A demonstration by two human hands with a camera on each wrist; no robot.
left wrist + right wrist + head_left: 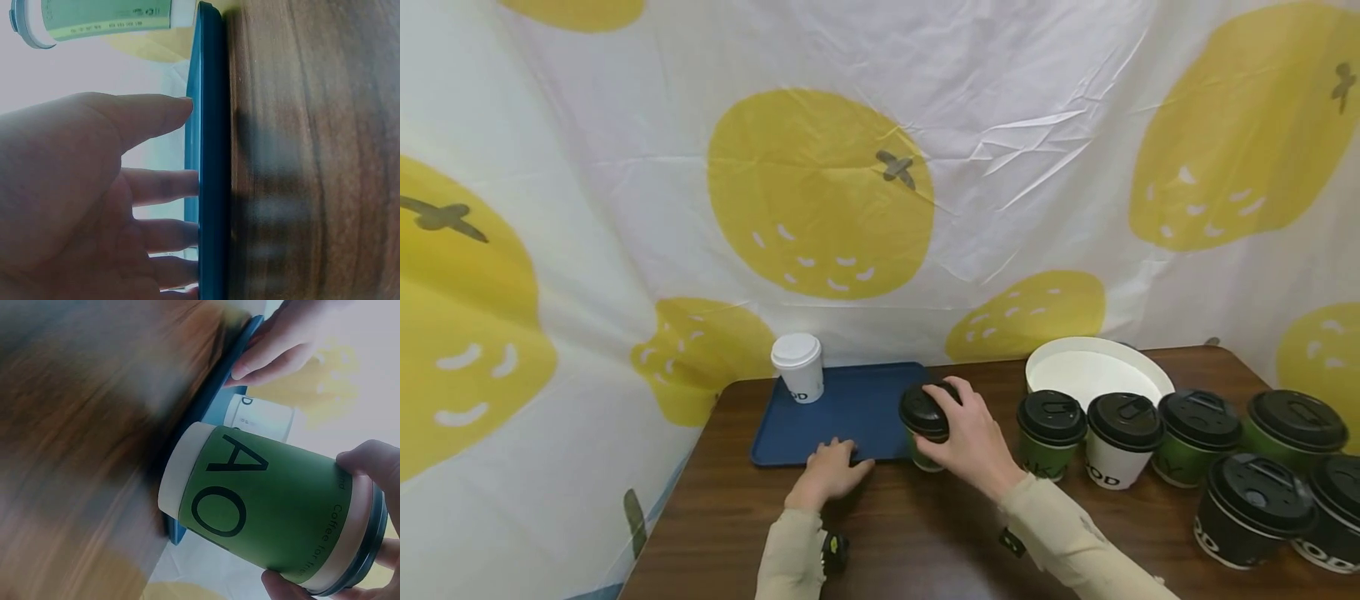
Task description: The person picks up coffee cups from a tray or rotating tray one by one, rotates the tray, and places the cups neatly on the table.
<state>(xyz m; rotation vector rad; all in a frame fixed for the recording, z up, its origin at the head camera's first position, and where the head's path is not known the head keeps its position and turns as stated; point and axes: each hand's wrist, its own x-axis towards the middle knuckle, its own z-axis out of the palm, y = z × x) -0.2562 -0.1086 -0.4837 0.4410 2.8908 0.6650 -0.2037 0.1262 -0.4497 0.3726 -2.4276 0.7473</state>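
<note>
My right hand (973, 437) grips a green paper coffee cup (269, 500) from above, thumb and fingers round the top near its black lid (925, 410). The cup is upright at the near right corner of a blue tray (865, 408), its white base overlapping the tray's edge in the right wrist view. My left hand (831, 477) rests at the tray's near edge with fingers extended over the rim, as the left wrist view shows. A white-lidded cup (799, 371) stands on the tray's far left part.
Right of the tray, several black-lidded cups stand on the brown wooden table (910, 533), among them a white cup (1120, 454) and a black cup (1247, 517). Behind them lies a round white tray (1090, 371). A fruit-patterned curtain (992, 125) hangs along the back.
</note>
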